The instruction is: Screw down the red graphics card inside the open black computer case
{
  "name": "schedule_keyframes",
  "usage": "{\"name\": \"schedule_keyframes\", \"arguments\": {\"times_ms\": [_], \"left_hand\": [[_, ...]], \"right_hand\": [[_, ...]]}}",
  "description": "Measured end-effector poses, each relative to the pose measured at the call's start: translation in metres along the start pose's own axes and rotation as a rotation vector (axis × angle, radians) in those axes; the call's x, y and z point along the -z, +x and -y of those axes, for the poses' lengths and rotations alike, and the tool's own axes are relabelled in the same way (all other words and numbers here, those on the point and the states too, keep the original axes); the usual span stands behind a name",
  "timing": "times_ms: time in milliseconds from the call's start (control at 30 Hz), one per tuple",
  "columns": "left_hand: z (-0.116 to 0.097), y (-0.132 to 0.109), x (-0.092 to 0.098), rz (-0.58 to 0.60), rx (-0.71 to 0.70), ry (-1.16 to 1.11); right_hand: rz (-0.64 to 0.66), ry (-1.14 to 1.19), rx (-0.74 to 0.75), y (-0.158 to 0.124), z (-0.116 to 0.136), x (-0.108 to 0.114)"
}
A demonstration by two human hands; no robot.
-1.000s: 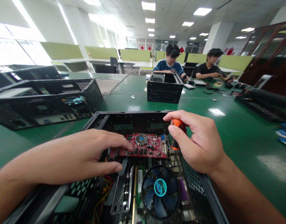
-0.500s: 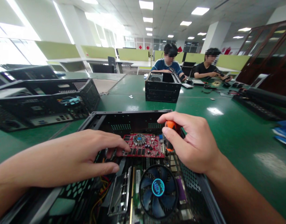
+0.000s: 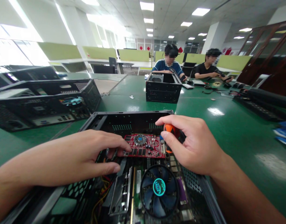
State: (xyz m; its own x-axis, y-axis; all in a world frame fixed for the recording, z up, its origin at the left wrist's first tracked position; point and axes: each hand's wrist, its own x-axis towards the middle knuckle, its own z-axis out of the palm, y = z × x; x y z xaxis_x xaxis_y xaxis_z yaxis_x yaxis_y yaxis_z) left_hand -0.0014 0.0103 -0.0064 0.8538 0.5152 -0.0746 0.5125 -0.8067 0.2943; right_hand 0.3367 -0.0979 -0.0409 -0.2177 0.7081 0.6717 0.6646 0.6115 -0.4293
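Note:
An opened black computer case [image 3: 103, 119] lies in front of me, its inside facing up. Inside it is a red graphics card [image 3: 154, 143] with a small round fan. My left hand [image 3: 94, 154] rests its outstretched fingertips on the card's left end, the thumb held apart. My right hand [image 3: 194, 144] curls its fingers round the orange and black handle of a screwdriver [image 3: 169, 128], standing roughly upright at the card's right end. The tool's tip is hidden. Nearer to me sits a black CPU cooler fan [image 3: 159, 202], right of a memory stick [image 3: 138, 180].
Another open computer case [image 3: 52, 107] stands left on the green table [image 3: 124, 93], and a smaller black case [image 3: 163, 91] stands ahead. Two people sit across the table, one holding a dark part. Cables and blue items [image 3: 285, 132] lie to the right.
My right hand has sunk slightly and shifted a little left, its fingers moving around the screwdriver handle. The left hand stays on the graphics card.

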Motion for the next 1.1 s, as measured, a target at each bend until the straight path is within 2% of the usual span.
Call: {"name": "schedule_keyframes", "arguments": {"times_ms": [200, 300, 500, 700, 900, 1067, 1100], "left_hand": [[0.003, -0.001, 0.000, -0.004, 0.011, 0.004], [0.002, -0.002, 0.001, -0.018, 0.009, -0.001], [0.004, -0.001, -0.002, -0.003, 0.019, 0.007], [0.013, -0.004, -0.007, 0.006, 0.009, 0.009], [0.012, -0.003, -0.007, 0.003, -0.003, 0.001], [0.006, -0.001, -0.003, -0.004, 0.008, -0.005], [0.005, 0.000, -0.002, -0.002, 0.012, -0.007]], "right_hand": [[0.169, 0.013, 0.015, -0.003, 0.004, 0.036], [0.212, 0.003, 0.026, -0.004, 0.004, 0.045], [0.235, 0.017, 0.042, -0.007, 0.012, 0.045], [0.130, 0.017, -0.033, -0.022, 0.030, 0.036], [0.110, 0.038, -0.024, -0.033, 0.051, 0.029], [0.283, 0.142, 0.002, -0.030, 0.056, 0.038], [0.284, 0.166, 0.018, -0.030, 0.054, 0.038]]}}
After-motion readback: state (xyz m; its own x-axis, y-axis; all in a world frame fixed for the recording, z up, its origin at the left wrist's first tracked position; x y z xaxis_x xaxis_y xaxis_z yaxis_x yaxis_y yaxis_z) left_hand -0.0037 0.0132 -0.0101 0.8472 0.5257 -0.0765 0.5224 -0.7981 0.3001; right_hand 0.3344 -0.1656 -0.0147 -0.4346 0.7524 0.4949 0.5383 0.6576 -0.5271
